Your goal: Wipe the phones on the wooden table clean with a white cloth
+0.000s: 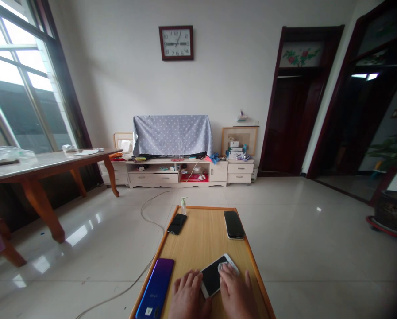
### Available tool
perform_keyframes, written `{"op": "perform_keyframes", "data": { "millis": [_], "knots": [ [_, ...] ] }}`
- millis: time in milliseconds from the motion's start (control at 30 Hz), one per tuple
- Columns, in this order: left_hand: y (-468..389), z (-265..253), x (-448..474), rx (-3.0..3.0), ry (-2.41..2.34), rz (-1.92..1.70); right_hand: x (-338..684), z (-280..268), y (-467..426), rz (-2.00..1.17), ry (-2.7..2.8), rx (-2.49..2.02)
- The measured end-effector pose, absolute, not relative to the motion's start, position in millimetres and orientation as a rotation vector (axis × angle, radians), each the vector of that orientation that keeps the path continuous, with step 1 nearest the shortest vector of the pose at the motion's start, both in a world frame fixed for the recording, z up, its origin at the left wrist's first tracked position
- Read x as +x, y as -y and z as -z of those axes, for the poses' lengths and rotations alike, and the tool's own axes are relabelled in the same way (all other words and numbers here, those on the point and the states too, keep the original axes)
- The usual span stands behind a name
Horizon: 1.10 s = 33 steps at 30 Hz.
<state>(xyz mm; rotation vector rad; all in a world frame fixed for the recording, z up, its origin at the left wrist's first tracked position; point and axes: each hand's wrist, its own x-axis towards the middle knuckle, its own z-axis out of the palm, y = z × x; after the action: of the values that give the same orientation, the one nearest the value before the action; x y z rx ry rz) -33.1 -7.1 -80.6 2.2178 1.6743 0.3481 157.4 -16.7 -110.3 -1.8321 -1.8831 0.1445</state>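
A white smartphone (212, 277) with a dark screen lies slanted near the front of the small wooden table (198, 241). My left hand (186, 294) holds it at its left end, with the fingers along the edge and the thumb by the lower corner. My right hand (236, 290) presses a small whitish wipe (223, 266) onto the right part of the screen. Left of my hands is a blue-purple phone (157, 283), back up. Farther off lie a black phone (177, 224) at left and another dark phone (233, 224) at right.
A small pump bottle (184, 206) stands at the table's far left corner. A cable (132, 285) runs over the tiled floor at left. Beyond are a low cabinet (153, 178) and a cloth-covered shape (173, 135). A larger table (45, 166) stands left, a potted plant (392, 208) right.
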Motion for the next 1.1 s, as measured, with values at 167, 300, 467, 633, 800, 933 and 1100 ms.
{"op": "perform_keyframes", "data": {
  "millis": [167, 300, 467, 633, 800, 933, 1100],
  "knots": [
    [7.3, 81.6, -33.0, 2.217, -1.678, -0.355, 143.3, 127.5, 21.9, -0.195, 2.002, -1.692],
    [6.3, 86.2, -33.8, 2.224, -1.675, -0.378, 140.7, 127.1, 24.4, -0.226, 2.031, -1.646],
    [6.2, 89.1, -35.3, 2.230, -1.678, -0.383, 148.8, 109.7, 20.2, -0.250, 1.969, -1.765],
    [7.3, 86.8, -35.6, 2.222, -1.661, -0.399, 150.5, 109.9, 16.5, -0.199, 1.924, -1.816],
    [6.5, 86.1, -34.9, 2.224, -1.674, -0.400, 142.1, 129.3, 18.2, -0.249, 1.985, -1.697],
    [4.9, 90.0, -35.5, 2.234, -1.671, -0.402, 140.8, 133.1, 21.8, -0.360, 2.042, -1.631],
    [4.8, 91.3, -37.2, 2.248, -1.670, -0.382, 151.5, 122.2, 19.8, -0.230, 1.983, -1.715]
  ]
}}
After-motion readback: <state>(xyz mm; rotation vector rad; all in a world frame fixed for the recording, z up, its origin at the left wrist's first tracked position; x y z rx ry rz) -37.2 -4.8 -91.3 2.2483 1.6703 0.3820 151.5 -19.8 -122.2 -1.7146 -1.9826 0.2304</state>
